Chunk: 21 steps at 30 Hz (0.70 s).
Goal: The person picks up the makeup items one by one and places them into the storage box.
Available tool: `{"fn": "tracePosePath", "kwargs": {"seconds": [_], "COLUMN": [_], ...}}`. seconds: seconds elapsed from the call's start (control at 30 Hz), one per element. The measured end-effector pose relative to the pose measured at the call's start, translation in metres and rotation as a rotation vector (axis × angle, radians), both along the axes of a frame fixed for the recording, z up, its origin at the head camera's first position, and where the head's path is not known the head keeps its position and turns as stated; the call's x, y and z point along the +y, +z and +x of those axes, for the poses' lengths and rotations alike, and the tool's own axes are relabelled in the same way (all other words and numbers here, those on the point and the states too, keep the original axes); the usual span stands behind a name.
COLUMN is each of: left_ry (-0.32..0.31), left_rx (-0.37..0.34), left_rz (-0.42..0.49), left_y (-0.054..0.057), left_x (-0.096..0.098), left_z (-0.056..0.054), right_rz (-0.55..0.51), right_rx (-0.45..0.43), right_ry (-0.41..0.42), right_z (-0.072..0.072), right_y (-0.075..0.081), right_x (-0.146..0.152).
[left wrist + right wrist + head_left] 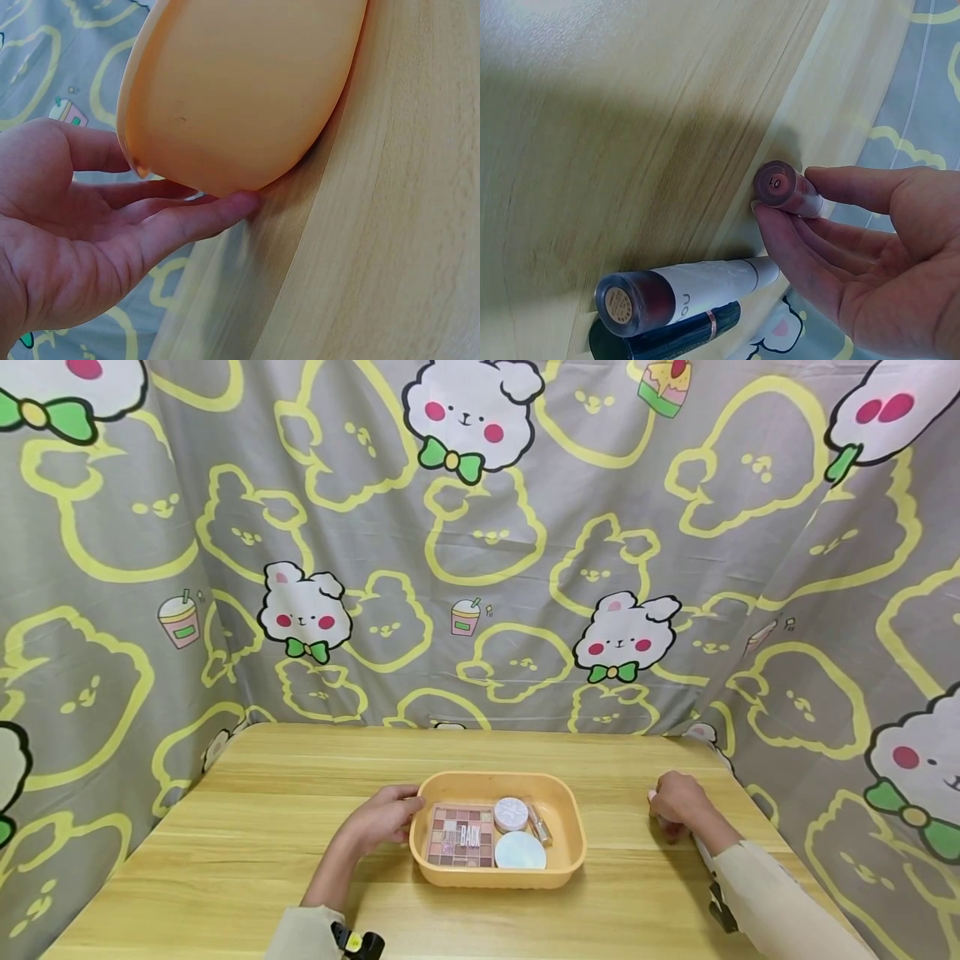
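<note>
An orange plastic basket [558, 878] stands on the table. Inside lie an eyeshadow palette [461, 837], a small round white compact [512, 814], a larger pale round compact [521, 852] and a lipstick tube [538, 825]. My left hand [384, 818] holds the basket's left end, thumb at the rim and fingers along the outer wall. To the right of the basket, my right hand [681, 806] pinches a lip gloss tube [777, 184] by thumb and fingertips; its end reads 01. Beside that hand lie a white tube with a dark red end [697, 289] and a dark green tube [679, 334].
The wooden table [315, 760] reaches back to a grey curtain [480, 577] with yellow and white cartoon animals. Curtain also hangs along both sides. A camera [358, 942] is strapped to my left wrist.
</note>
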<state>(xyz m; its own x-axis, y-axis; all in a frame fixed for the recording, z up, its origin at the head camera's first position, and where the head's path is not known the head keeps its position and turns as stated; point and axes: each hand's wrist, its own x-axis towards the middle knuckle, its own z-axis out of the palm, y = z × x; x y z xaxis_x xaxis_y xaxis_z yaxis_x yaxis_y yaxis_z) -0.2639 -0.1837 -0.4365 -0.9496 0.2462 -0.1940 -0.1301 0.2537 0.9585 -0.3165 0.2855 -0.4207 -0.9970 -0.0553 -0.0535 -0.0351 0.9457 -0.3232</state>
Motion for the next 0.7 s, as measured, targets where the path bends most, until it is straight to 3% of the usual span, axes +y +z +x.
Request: {"fn": "tracePosePath", "kwargs": {"seconds": [0.2,0.7], "left_ry": [0.001,0.001], "left_rx": [0.002,0.001], "left_rz": [-0.008,-0.005], "left_y": [0.0011,0.0022], "left_x": [0.0007,0.0014], "left_z": [0.0005,0.0013], "right_rz": [-0.073,-0.103], "right_rx": [-0.009,-0.014], "right_ry": [-0.020,-0.030], "right_z": [0.0014,0.0014], "right_y": [-0.0043,-0.0043], "right_x": [0.0018,0.0015]}}
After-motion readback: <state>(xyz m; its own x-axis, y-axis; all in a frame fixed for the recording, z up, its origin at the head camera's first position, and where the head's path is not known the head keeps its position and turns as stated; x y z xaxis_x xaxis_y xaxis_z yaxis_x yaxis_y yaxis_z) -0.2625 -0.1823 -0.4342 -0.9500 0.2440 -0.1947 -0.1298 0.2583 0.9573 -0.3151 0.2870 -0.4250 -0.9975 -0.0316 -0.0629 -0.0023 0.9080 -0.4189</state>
